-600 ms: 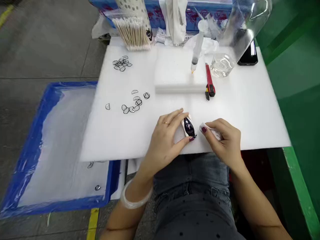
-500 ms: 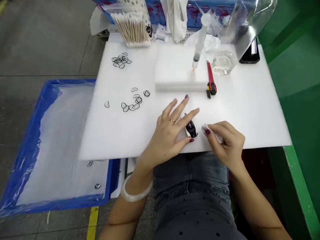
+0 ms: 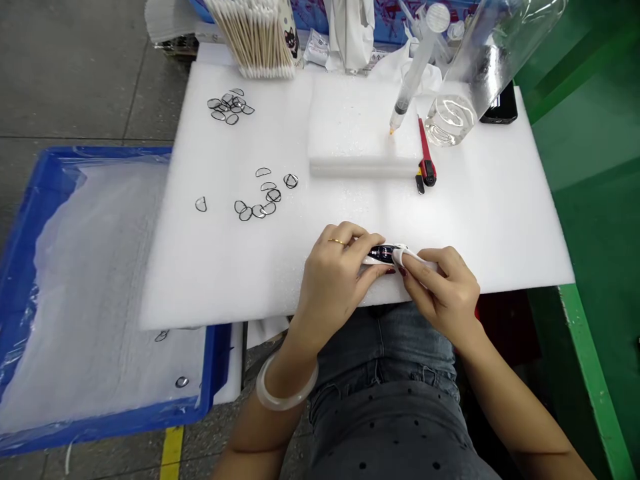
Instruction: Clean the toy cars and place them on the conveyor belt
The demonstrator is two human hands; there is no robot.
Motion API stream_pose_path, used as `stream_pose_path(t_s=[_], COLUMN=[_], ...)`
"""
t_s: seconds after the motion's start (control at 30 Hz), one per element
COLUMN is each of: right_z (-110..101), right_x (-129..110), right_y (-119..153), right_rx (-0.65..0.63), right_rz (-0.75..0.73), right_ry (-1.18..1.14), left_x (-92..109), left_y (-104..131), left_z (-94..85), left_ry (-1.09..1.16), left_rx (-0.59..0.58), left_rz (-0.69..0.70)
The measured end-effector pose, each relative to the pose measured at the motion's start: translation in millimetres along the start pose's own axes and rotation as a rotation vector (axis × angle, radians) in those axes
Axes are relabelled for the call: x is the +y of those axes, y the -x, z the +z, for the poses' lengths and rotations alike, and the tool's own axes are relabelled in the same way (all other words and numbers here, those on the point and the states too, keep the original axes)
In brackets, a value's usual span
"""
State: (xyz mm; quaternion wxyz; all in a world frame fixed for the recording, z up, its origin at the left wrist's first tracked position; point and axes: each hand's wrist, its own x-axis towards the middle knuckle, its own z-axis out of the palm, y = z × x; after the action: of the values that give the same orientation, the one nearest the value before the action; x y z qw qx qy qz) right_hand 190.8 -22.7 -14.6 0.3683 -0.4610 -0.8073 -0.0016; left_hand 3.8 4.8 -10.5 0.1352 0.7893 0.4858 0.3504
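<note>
Near the front edge of the white foam board (image 3: pixel 200 267), a small black and white part (image 3: pixel 383 254) lies between my two hands. My left hand (image 3: pixel 336 280) grips its left end between fingers and thumb. A white cloth (image 3: pixel 400 255) is wrapped over a finger of my right hand (image 3: pixel 444 287) and presses on the part's right end. Thin black-edged rings (image 3: pixel 273 195) and half-round pieces lie on the board to the left. More of them form a pile (image 3: pixel 230 105) at the back left.
A foam block (image 3: pixel 363 127) bears a syringe (image 3: pixel 413 77). Beside it are a red cutter (image 3: pixel 426 153) and a clear container (image 3: pixel 453 110). Cotton swabs (image 3: pixel 255 40) stand at the back. A blue tray (image 3: pixel 217 360) is at the left, a green wall (image 3: pixel 595 133) at the right.
My left hand has closed on the part, which now lies more sideways. My right hand has brought the cloth left onto it. The view has shifted slightly.
</note>
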Motion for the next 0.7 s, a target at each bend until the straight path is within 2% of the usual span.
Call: stream_pose_path(t_s=[0.13,0.23,0.3,0.4,0.5,0.7], right_z=[5,2,-6,-21,-27,-9], right_x=[1,14,26,35,25,4], right_y=[-14,-35,-49,-59,-51,-25], right_rx=[-0.078,-0.227,-0.294,-0.209,-0.120,-0.115], right_rz=[0.118,0.205,0.204,0.136,0.061,0.013], right_ry=[-0.008,-0.077,-0.016,0.200,0.211,0.095], left_x=[-1,-2,-3,-3,-1,-1], left_y=[0,1,1,1,0,0], left_z=[-1.6,-4.1,-5.1,-4.4,-2.4,-0.7], left_ry=[0.022,0.085,0.113,0.107,0.095,0.108], left_rx=[-0.016,-0.074,-0.093,-0.077,-0.060,-0.070], left_rz=[-0.006,-0.011,-0.016,-0.034,-0.051,-0.070])
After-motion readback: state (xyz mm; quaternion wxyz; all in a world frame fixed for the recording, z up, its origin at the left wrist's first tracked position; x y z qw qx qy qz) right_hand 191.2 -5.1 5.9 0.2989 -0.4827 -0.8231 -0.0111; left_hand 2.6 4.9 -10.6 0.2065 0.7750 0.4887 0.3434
